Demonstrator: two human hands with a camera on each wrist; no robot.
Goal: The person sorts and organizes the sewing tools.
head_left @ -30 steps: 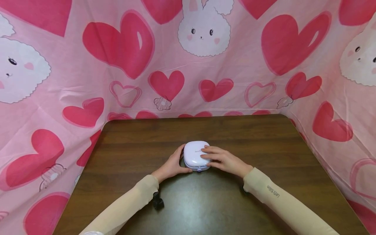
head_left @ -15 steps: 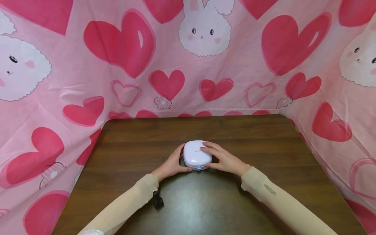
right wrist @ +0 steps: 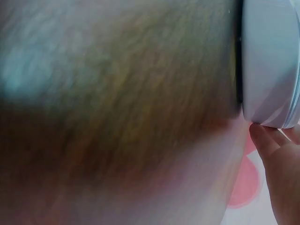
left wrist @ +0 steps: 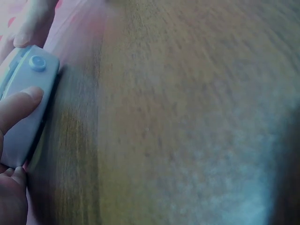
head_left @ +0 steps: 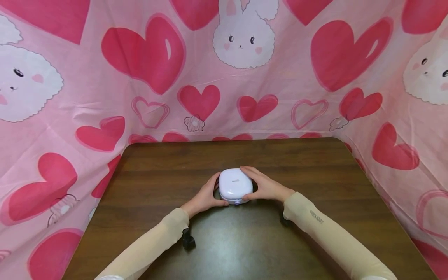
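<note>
A white, rounded-square lidded case (head_left: 235,184) with small lettering on top rests on the table, its lid closed. My left hand (head_left: 205,197) grips its left side, thumb along the front and fingers round the back. On the opposite side my right hand (head_left: 268,187) holds the case, with its thumb at the front right corner and fingers at the far right corner. In the left wrist view a round button (left wrist: 37,63) shows on the front, beside my left thumb (left wrist: 21,105). The right wrist view catches the case's side (right wrist: 267,61) with my right fingers (right wrist: 265,140) against its end.
The brown wood-grain table (head_left: 157,167) has rounded far corners. Pink cloth (head_left: 196,70) with hearts and rabbits hangs behind it and at both sides. A black strap (head_left: 188,239) hangs from the left cuff.
My right hand has slid from the top of the lid out to the right side of the case, uncovering the lettering. The left hand and the case stay about where they were.
</note>
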